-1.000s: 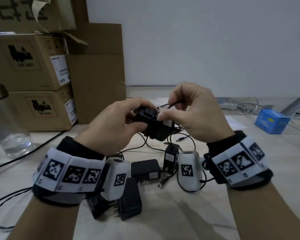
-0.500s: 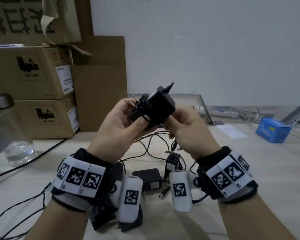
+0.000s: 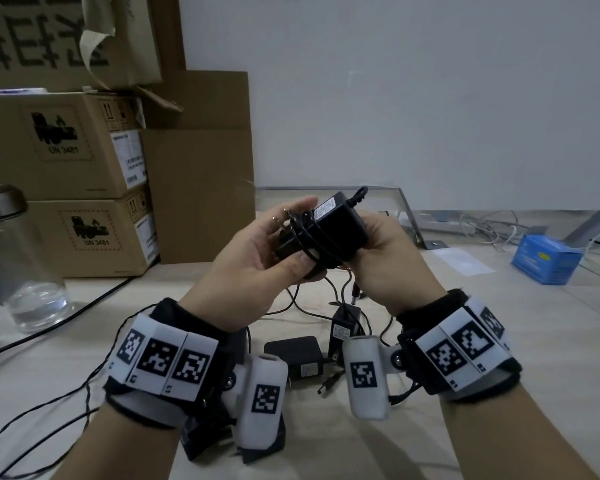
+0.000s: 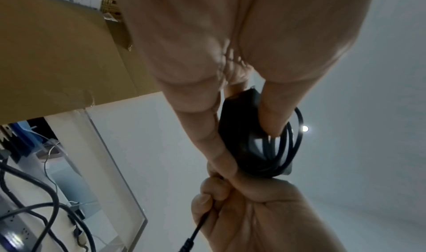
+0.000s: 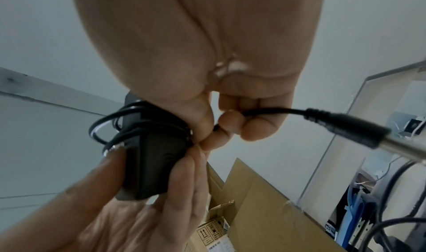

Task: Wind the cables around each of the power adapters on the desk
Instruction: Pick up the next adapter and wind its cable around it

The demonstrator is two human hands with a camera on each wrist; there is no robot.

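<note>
Nearest the camera, two black power adapters (image 3: 201, 441) are seen lying on the pale desk (image 3: 551, 368) under the left wrist, mostly hidden by the wrist band. A little further in, a flat adapter (image 3: 293, 355) with a grey label lies between the wrists, and an upright adapter (image 3: 343, 329) stands just beside it, its loose cables (image 3: 312, 299) sprawled over the desk behind.

Above these, a black power adapter (image 3: 329, 230) is held off the desk between both hands. The left hand (image 3: 253, 268) is wrapped around one end of it, thumb pressed on the near face and fingers behind. Several turns of its cable (image 5: 138, 126) are wound around the body (one turn stands out in a loose loop). The right hand (image 3: 392, 261) is closed on the other end of the adapter, and in the right wrist view the last stretch of cable is pinched in its curled fingers (image 5: 258, 126), with the barrel plug (image 5: 359, 134) sticking out past them.

To the left, a glass jar (image 3: 21, 265) with a metal lid is stood on the desk. Behind it, cardboard boxes (image 3: 70, 147) are stacked against the white wall. To the far right, a blue box (image 3: 544, 259) is set among thin pale wires (image 3: 492, 226).
</note>
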